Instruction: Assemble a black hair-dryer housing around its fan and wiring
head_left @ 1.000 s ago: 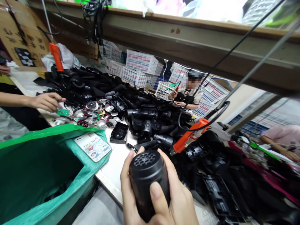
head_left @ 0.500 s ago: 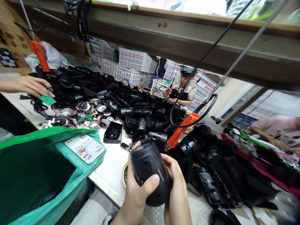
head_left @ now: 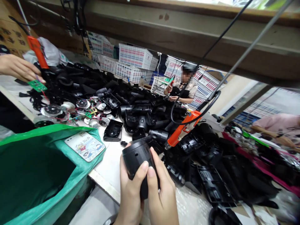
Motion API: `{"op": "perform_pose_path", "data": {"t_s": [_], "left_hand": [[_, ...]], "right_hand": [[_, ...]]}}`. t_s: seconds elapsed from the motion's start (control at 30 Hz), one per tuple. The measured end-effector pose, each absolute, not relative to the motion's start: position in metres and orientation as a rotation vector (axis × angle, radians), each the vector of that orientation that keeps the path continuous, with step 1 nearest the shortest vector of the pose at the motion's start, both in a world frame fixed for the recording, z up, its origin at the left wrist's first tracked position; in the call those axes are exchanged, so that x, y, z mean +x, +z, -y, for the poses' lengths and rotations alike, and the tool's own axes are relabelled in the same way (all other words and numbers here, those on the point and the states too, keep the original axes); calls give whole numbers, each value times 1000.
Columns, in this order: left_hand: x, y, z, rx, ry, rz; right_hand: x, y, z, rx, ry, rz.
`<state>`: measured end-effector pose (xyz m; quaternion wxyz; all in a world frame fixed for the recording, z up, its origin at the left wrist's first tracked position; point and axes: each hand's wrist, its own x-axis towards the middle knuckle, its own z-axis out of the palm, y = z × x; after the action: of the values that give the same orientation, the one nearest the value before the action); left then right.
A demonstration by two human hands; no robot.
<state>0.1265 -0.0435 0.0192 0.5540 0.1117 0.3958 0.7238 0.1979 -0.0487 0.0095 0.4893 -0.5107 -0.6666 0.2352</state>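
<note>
Between both my hands is a black rounded plastic housing (head_left: pixel 138 156), tilted, with small holes in its side. My left hand (head_left: pixel 132 187) wraps its left side, thumb across the front. My right hand (head_left: pixel 161 187) grips the right side, its thumb beside the left one. Whatever is inside the housing is hidden from me. Just beyond, to the right, an orange electric screwdriver (head_left: pixel 184 128) hangs at a slant on its cable. Black plastic shells (head_left: pixel 140 122) lie heaped behind my hands, and an open half shell (head_left: pixel 112 130) rests on the white table (head_left: pixel 109 162).
A green bag (head_left: pixel 56 129) stands open at the left with a phone (head_left: pixel 84 146) on its edge. Motors with wires (head_left: pixel 82 103) lie behind it. A co-worker's hand (head_left: pixel 21 67) holds a green circuit board (head_left: pixel 37 85). A shelf beam (head_left: pixel 150 29) crosses overhead. Two other people sit farther back.
The housing has turned and shifted slightly left in my hands. My right thumb has come round to its front. The co-worker's hand with the circuit board has moved left and up.
</note>
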Motion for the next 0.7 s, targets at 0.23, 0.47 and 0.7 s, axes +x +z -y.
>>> {"op": "perform_pose_path", "data": {"t_s": [0.23, 0.47, 0.7], "left_hand": [[114, 28, 47, 234, 1707, -767], [107, 40, 37, -131, 1538, -656], [109, 43, 35, -220, 1450, -661]], "right_hand": [[216, 18, 57, -999, 950, 1424], [213, -15, 73, -1097, 412, 1440], [210, -10, 64, -1131, -39, 1595]]}}
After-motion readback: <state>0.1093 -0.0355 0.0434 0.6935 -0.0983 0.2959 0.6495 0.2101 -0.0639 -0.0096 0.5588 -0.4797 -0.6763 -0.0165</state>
